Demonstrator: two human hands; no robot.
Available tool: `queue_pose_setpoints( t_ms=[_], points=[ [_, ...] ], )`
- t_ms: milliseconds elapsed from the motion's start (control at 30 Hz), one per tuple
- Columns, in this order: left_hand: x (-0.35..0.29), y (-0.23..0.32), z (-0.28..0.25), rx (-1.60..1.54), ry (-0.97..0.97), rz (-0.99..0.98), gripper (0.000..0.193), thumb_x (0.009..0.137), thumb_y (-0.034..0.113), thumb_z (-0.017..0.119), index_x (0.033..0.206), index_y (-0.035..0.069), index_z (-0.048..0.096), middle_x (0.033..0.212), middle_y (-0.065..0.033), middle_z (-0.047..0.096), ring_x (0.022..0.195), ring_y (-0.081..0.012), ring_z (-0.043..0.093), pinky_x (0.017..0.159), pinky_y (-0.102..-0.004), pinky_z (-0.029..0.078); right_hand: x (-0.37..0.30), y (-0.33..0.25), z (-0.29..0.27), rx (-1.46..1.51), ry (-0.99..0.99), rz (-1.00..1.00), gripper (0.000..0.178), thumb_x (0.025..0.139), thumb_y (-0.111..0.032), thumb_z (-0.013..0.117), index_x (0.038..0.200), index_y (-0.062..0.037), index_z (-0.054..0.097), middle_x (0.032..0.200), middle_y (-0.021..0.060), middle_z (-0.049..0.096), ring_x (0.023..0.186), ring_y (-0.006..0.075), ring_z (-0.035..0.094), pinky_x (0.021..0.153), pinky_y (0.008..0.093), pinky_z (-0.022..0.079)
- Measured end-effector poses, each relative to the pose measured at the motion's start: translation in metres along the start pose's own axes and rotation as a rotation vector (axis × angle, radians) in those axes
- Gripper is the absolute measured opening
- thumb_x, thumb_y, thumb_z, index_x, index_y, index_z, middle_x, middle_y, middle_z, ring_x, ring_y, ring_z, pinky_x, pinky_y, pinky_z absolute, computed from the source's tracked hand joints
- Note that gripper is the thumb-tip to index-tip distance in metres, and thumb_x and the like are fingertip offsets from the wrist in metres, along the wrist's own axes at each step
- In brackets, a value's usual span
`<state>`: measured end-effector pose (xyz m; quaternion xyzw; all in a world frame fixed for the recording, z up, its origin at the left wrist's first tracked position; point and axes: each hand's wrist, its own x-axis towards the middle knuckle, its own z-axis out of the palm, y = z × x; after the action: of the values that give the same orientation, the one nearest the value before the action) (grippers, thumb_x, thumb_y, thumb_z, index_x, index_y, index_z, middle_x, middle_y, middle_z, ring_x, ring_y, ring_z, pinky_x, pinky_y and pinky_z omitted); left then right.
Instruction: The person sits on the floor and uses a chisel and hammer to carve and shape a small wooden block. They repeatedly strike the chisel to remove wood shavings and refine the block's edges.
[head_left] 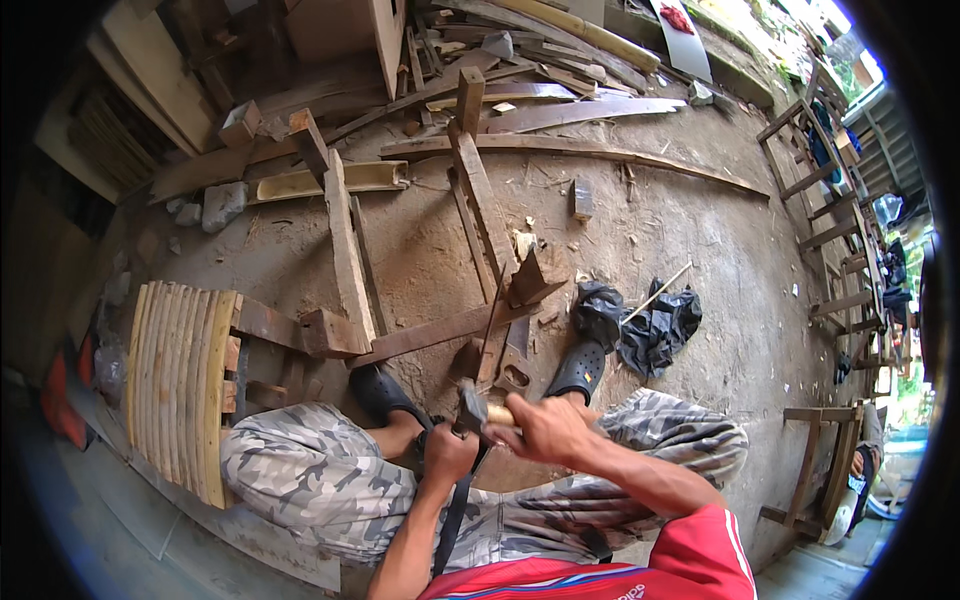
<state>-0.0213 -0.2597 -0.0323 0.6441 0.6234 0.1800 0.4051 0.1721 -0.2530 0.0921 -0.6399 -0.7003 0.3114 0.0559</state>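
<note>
My right hand (553, 430) is closed round the wooden handle of a hammer (472, 405), whose metal head sits just above my left hand. My left hand (450, 453) is a fist, low between my knees. What it grips is mostly hidden; only a dark end shows by the fingers. Just beyond the hands, a handsaw (513, 374) leans against the wooden frame, its handle toward me. The wooden frame (420, 336) lies on the ground past my feet, with a long crosspiece and two beams (347, 255) reaching away.
A slatted wooden seat (180, 390) stands left of my leg. Black plastic bags (660, 325) with a thin stick lie beyond my right shoe (577, 370). A small wood block (581, 200) stands farther out. Scrap boards (530, 115) are piled at the back; wooden frames (840, 235) line the right.
</note>
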Motion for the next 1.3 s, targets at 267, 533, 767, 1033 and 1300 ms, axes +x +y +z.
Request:
queue_pose_setpoints(
  t_ms=[267,533,767,1033,1300],
  points=[
    [-0.003,0.005,-0.001,-0.039,-0.06,-0.095,0.03,0.085,0.024,0.063,0.073,-0.003,0.066,0.071,-0.0267,0.065,0.073,-0.0454,0.068,0.063,-0.0502,0.051,-0.025,-0.003,-0.007,0.218,0.362,-0.839,0.028,0.073,-0.025,0.076,0.084,-0.0074,0.056,0.062,0.0044,0.046,0.048,0.0247,0.05,0.043,0.0392,0.04],
    [0.009,-0.016,-0.003,-0.07,-0.019,-0.049,0.027,0.085,0.022,0.065,0.075,-0.003,0.066,0.071,-0.0263,0.066,0.074,-0.0435,0.07,0.064,-0.0488,0.052,-0.005,0.02,0.012,0.135,-0.006,-0.098,0.045,0.096,-0.048,0.064,0.099,-0.0048,0.05,0.067,0.0209,0.065,0.059,0.0439,0.064,0.049,0.0522,0.047],
    [0.005,-0.025,-0.002,-0.013,-0.008,0.005,0.032,0.082,0.028,0.072,0.074,-0.001,0.063,0.068,-0.0178,0.065,0.061,-0.0316,0.063,0.061,-0.0444,0.048,-0.039,-0.018,-0.016,0.244,0.207,-0.499,0.037,0.086,-0.023,0.075,0.113,-0.0046,0.058,0.074,0.0081,0.056,0.062,0.0282,0.064,0.053,0.0408,0.051],
    [0.009,-0.023,-0.005,-0.018,-0.148,-0.072,0.037,0.082,0.031,0.069,0.075,-0.005,0.066,0.071,-0.0242,0.067,0.071,-0.0393,0.07,0.07,-0.0495,0.051,-0.008,0.008,-0.012,-0.014,0.483,-0.437,0.035,0.078,-0.038,0.075,0.081,-0.0093,0.056,0.071,0.0057,0.056,0.061,0.0244,0.06,0.053,0.0383,0.046],
    [0.013,-0.019,0.002,0.003,-0.082,0.046,0.034,0.081,0.03,0.067,0.081,-0.004,0.07,0.08,-0.0292,0.068,0.086,-0.0464,0.069,0.076,-0.0498,0.055,-0.012,0.047,0.022,0.115,0.465,-0.391,0.031,0.088,-0.027,0.075,0.093,-0.0038,0.056,0.075,0.0127,0.059,0.067,0.0325,0.063,0.059,0.0418,0.051]
  ],
)
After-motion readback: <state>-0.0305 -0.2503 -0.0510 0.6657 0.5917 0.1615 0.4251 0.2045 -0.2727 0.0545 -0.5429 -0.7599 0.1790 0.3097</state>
